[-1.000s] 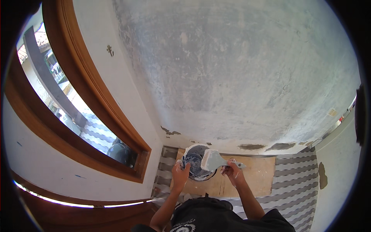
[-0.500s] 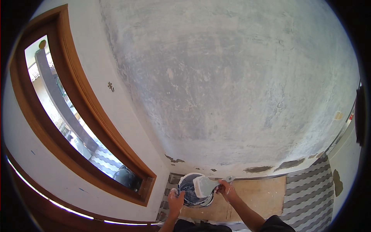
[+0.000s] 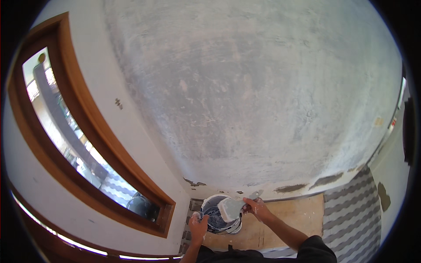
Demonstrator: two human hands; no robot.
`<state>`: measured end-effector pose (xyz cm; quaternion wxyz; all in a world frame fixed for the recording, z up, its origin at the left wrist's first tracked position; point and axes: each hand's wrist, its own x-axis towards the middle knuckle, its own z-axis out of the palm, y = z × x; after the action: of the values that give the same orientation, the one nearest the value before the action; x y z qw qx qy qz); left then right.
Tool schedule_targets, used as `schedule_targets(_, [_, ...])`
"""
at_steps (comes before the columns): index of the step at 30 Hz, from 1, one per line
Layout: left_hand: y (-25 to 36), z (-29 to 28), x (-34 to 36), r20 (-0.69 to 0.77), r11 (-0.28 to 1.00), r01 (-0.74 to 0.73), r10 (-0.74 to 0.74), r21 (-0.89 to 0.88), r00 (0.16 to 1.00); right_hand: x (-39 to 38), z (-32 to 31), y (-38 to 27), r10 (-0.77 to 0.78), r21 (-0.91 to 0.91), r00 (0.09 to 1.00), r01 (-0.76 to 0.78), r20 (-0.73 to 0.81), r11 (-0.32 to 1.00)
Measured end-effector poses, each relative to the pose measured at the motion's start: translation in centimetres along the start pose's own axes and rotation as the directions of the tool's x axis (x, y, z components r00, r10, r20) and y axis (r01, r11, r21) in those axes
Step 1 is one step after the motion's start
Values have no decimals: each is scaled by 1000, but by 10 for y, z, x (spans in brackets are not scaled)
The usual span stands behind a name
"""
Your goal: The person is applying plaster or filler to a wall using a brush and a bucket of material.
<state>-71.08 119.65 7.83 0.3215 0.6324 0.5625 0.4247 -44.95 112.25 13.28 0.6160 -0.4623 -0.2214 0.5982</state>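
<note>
Below a patchy grey wall [image 3: 263,96], the right hand [image 3: 258,208] grips a putty-laden trowel [image 3: 230,208] over the bucket [image 3: 219,219], steadied at its rim by the left hand [image 3: 199,225]; loading looks underway, calling for a level lift.

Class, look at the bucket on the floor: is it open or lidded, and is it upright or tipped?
Open and upright. The bucket shows its round rim and dark inside, with no lid on it, and it stands on the cardboard sheet.
</note>
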Motion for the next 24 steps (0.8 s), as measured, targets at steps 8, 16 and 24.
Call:
schedule_targets(8, [44, -39, 29, 120, 987, -3, 23, -163, 992, 14, 29, 16, 27, 200, 998, -36, 49, 979])
schedule_targets(16, [5, -58, 83, 46, 983, -130, 137, -130, 989, 47, 75, -3, -64, 322, 995, 36, 78, 946])
schedule_targets(24, [-34, -75, 120, 52, 968, 60, -49, -243, 997, 113, 137, -61, -385, 260, 921, 388, -66, 884])
